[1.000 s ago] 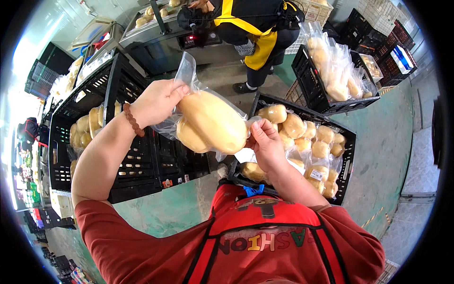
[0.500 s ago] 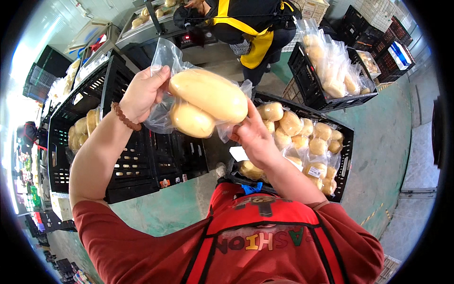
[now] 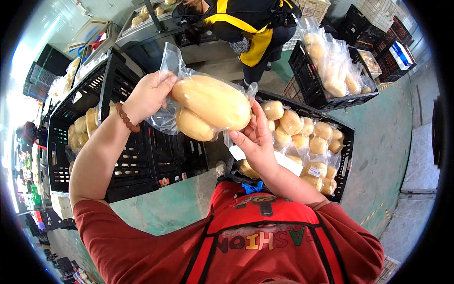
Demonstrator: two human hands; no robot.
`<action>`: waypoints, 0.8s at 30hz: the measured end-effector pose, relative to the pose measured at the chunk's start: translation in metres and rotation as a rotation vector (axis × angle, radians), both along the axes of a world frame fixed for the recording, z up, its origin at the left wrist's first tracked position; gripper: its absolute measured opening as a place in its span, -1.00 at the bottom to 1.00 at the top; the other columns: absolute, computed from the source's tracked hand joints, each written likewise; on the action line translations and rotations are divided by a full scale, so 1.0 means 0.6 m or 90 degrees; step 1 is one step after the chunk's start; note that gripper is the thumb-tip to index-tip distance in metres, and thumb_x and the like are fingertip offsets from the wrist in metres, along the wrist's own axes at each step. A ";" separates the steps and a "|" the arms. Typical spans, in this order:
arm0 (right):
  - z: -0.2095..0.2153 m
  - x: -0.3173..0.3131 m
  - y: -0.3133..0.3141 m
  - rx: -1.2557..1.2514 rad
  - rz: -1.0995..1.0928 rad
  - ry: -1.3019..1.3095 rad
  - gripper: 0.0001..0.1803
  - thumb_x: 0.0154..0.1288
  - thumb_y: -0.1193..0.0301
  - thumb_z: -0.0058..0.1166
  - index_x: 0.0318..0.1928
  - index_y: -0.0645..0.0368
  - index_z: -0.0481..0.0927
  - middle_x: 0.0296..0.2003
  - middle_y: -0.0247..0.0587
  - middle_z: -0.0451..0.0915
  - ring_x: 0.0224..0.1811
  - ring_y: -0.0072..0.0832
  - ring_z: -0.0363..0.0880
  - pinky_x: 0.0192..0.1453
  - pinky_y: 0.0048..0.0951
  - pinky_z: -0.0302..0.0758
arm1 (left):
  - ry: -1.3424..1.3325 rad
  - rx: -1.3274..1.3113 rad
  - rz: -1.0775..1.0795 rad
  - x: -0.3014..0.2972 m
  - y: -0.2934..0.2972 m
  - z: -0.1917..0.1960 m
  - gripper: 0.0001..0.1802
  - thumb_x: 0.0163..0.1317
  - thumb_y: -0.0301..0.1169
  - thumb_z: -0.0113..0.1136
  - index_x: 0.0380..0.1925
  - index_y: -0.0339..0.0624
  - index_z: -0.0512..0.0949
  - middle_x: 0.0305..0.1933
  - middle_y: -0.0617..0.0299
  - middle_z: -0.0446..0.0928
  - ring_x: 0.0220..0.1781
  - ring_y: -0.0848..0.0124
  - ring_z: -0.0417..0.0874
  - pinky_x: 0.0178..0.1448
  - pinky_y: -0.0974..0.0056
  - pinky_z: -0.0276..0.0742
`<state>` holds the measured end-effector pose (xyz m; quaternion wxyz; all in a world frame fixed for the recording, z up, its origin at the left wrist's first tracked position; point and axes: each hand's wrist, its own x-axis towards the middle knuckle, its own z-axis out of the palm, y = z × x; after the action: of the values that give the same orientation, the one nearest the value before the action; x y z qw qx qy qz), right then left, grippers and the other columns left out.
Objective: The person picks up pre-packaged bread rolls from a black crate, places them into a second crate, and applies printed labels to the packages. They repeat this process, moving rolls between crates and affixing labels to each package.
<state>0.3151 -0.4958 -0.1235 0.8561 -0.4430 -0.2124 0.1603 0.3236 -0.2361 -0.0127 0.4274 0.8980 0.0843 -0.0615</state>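
Above the crates, I hold up a clear plastic bag (image 3: 213,102) with smooth, pale-yellow root vegetables inside, one long and one shorter piece pressed together. My left hand (image 3: 151,94) grips the loose plastic at the bag's left end, thumb on top. At the other end, my right hand (image 3: 257,142) has its thumb and fingers around the bag's edge, close to the vegetables. Under my right forearm lies a white sheet (image 3: 287,164) at the edge of a black crate (image 3: 349,156) filled with similar bagged vegetables (image 3: 300,141).
More black crates (image 3: 127,170) stand at my left, some bagged vegetables in one. Another crate (image 3: 302,71) of long bags sits at the far right. A co-worker (image 3: 250,28) with yellow straps bends over ahead, near a metal machine (image 3: 142,42). Stacked crates (image 3: 373,28) line the back right.
The bag has shifted slightly right and down with my left hand. My right hand's fingers have opened out a little at the bag's end, and its thumb shows more clearly.
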 end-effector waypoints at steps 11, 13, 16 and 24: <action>0.001 -0.003 -0.001 -0.047 -0.040 -0.056 -0.11 0.23 0.59 0.12 0.43 0.17 -0.16 0.24 -0.10 0.27 0.20 -0.41 0.37 0.23 -0.36 0.35 | -0.012 0.031 -0.025 -0.002 -0.004 0.002 -0.68 0.42 -0.27 -0.14 -0.14 -0.27 0.51 -0.44 0.36 0.47 -0.53 0.63 0.40 -0.40 0.48 0.40; -0.004 -0.002 -0.003 -0.059 -0.052 -0.066 -0.09 0.21 0.59 0.13 0.43 0.16 -0.16 0.25 -0.10 0.27 0.20 -0.40 0.37 0.21 -0.37 0.36 | -0.026 0.035 -0.029 -0.001 -0.005 0.003 -0.68 0.42 -0.28 -0.14 -0.11 -0.26 0.51 -0.43 0.36 0.47 -0.52 0.63 0.40 -0.38 0.48 0.40; -0.001 -0.005 -0.005 -0.070 -0.055 -0.069 -0.08 0.20 0.59 0.14 0.43 0.14 -0.16 0.25 -0.11 0.27 0.21 -0.40 0.37 0.19 -0.38 0.36 | -0.059 0.022 -0.040 -0.003 -0.009 0.005 -0.69 0.42 -0.29 -0.13 -0.07 -0.25 0.51 -0.41 0.36 0.48 -0.50 0.63 0.40 -0.36 0.48 0.40; -0.003 -0.007 -0.004 -0.051 -0.085 -0.097 -0.14 0.24 0.58 0.08 0.42 0.13 -0.14 0.31 -0.11 0.16 0.27 -0.37 0.29 0.24 -0.36 0.31 | -0.102 -0.037 -0.047 -0.006 -0.009 -0.001 -0.70 0.42 -0.33 -0.10 0.00 -0.22 0.50 -0.36 0.38 0.50 -0.45 0.64 0.42 -0.32 0.50 0.41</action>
<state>0.3111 -0.4982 -0.1251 0.8277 -0.5012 -0.2404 0.0773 0.3202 -0.2412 -0.0133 0.4564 0.8896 0.0149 -0.0077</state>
